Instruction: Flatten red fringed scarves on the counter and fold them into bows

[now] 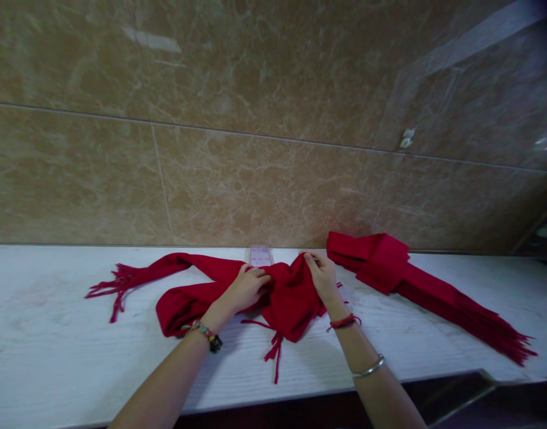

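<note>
A red fringed scarf (pixel 291 304) lies bunched on the white counter in front of me. Its one fringed end stretches out to the left, and a loop of cloth bulges beside my left wrist. My left hand (pixel 249 287) is closed on the middle of the scarf, its fingertips partly sunk in the folds. With fingers pinched, my right hand (pixel 322 275) grips the scarf's upper right edge. A small printed card (pixel 260 255) lies behind the scarf by the wall, partly covered by the cloth.
To the right lies a second red scarf (pixel 385 265), folded and knotted, its fringe pointing to the front right. The white counter (pixel 54 345) runs along a brown marble-tiled wall (pixel 255 185). A dark opening with a metal edge (pixel 461 387) sits below the counter's front right.
</note>
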`<state>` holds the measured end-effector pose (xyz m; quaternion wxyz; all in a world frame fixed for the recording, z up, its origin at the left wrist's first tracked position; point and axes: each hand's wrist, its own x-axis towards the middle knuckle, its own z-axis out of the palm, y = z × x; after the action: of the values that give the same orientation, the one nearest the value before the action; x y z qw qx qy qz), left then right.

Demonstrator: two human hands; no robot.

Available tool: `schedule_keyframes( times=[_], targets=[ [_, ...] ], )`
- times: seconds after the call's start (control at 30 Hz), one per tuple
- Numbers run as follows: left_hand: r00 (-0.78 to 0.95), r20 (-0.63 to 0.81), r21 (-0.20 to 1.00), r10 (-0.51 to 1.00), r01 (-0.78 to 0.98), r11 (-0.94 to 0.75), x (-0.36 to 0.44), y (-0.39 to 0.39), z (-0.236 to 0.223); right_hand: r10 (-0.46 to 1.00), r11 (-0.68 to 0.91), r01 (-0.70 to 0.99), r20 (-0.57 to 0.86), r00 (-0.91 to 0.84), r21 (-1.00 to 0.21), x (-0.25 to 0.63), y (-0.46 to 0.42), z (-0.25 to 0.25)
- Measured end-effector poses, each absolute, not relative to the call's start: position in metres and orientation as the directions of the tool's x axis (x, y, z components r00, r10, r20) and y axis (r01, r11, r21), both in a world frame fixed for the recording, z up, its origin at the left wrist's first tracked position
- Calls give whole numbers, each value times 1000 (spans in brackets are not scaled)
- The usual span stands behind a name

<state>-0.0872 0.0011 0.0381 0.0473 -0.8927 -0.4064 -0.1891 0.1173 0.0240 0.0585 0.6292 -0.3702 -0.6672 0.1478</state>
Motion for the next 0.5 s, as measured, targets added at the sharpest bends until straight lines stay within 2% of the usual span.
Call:
schedule_keyframes(
  times=[0.13,0.23,0.37,0.43,0.5],
  targets=[
    [546,442,77,711,767,-637,-86,2,40,670,657,284,713,207,-699,124,30,58],
    [515,537,137,668,728,-672,-83,-2,40,671,655,295,715,195,-696,123,30,58],
    [559,518,243,648,630,-738,-77,-4,42,644,651,396,747,163,-648,122,33,55],
    [506,517,284,691,659,-696,-81,-5,48,626,611,445,743,234,-655,129,39,52],
    [427,563,263,707,719,-644,-93,-6,59,597,554,450,711,371,-700,142,49,48]
  ],
)
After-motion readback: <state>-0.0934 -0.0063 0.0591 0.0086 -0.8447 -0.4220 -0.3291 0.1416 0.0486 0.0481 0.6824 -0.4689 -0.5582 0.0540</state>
